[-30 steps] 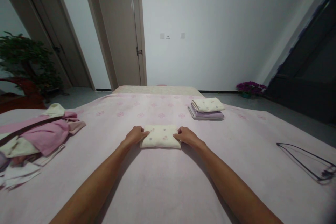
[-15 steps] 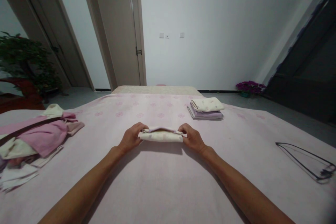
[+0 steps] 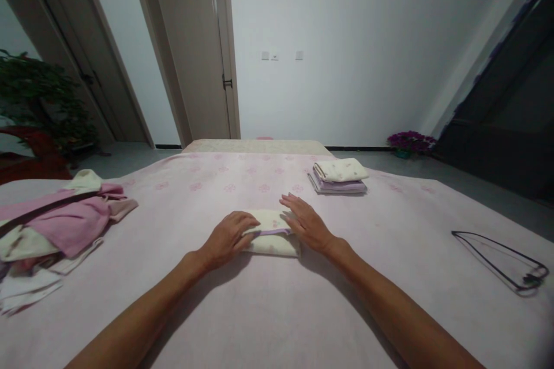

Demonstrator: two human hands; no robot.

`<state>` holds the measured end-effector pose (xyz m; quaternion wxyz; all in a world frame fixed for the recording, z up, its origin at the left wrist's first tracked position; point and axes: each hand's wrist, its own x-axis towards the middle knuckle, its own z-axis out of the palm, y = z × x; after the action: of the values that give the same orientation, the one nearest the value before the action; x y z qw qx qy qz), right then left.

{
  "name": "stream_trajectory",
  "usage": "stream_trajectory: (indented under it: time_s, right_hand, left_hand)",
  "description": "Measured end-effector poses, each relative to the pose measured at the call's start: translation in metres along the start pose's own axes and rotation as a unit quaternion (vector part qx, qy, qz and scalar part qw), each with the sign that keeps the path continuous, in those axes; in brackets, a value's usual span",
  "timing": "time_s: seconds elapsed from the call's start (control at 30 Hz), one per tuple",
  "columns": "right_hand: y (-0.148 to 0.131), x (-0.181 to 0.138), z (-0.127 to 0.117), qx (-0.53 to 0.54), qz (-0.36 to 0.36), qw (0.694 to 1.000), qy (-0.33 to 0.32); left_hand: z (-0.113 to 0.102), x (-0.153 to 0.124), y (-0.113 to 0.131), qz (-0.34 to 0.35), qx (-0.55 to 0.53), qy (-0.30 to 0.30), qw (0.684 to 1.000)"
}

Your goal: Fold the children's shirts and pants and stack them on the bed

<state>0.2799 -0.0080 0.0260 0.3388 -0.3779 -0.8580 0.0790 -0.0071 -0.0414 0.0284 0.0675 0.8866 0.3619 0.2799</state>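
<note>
A folded cream cloth (image 3: 272, 245) with small prints and a lilac edge lies flat on the pink bedspread (image 3: 259, 311), straight in front of me. My left hand (image 3: 230, 237) rests over its left end, fingers stretched across the top. On the right end lies my right hand (image 3: 306, 223), its fingers spread and lying over the fold. Parts of both ends of the cloth are covered by the hands. Beyond my right hand sits a stack of folded cloths (image 3: 340, 176), cream on top and lilac below.
At the left is a loose heap of pink, cream and white clothes (image 3: 82, 219) with a dark strap across it. A black wire hanger (image 3: 497, 259) lies at the right. Past the bed are a door (image 3: 190, 57), a leafy plant (image 3: 38, 98) and purple flowers (image 3: 409, 141).
Both hands have let go of the cloth's ends and now lie on top of it. The cloth has come down flat, nearer to me, showing a fold with a lilac edge.
</note>
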Motion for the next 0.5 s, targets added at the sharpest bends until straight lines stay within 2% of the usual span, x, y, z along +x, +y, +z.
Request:
stream_trajectory:
  time_s: [0.1,0.17,0.3,0.4,0.5]
  right_hand:
    - [-0.011,-0.012,0.017,-0.033,-0.046,0.992,-0.115]
    - [-0.017,-0.024,0.024,-0.050,-0.061,0.984,-0.161]
    - [-0.032,-0.031,0.021,-0.084,-0.057,0.980,-0.170]
    - [-0.051,-0.020,0.016,-0.133,-0.020,0.974,-0.183]
    - [-0.071,-0.008,0.026,-0.185,0.008,0.967,-0.176]
  left_hand:
    - [0.016,-0.009,0.009,0.027,0.032,-0.041,0.998]
    - [0.025,-0.018,0.009,0.025,0.053,-0.038,0.998]
    - [0.035,-0.028,0.005,0.010,0.109,0.004,0.994]
    - [0.037,-0.025,0.007,0.021,0.140,0.017,0.990]
    - [0.039,-0.022,0.009,0.023,0.138,0.046,0.989]
